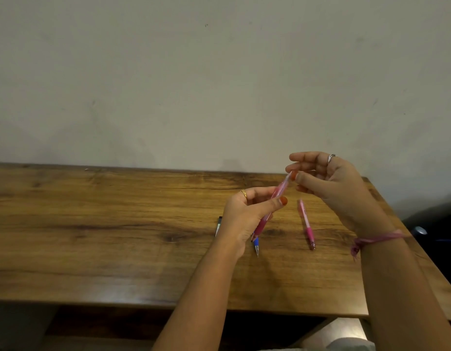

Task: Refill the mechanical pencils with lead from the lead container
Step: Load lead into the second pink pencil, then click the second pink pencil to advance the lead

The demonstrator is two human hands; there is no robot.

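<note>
Pencils are the main things here. The left hand (247, 214) grips a pink mechanical pencil (272, 206) with its thumb and curled fingers and holds it up above the wooden bench (105, 236). This pencil is tilted, with its top end up and to the right and its tip end down by the wrist. The right hand (328, 178) is at the top end of that pencil. Its thumb and first finger come together there, and a very thin line shows between the fingers, too small to tell what it is. The other fingers of this hand are spread out loosely. A second pink mechanical pencil (306, 224) lies flat on the bench, just to the right of the left hand. A blue mechanical pencil (256, 245) lies on the bench partly under the left hand, with its metal tip pointing toward the person. A small dark thing (218, 225) lies on the bench to the left of the left wrist, mostly hidden.
</note>
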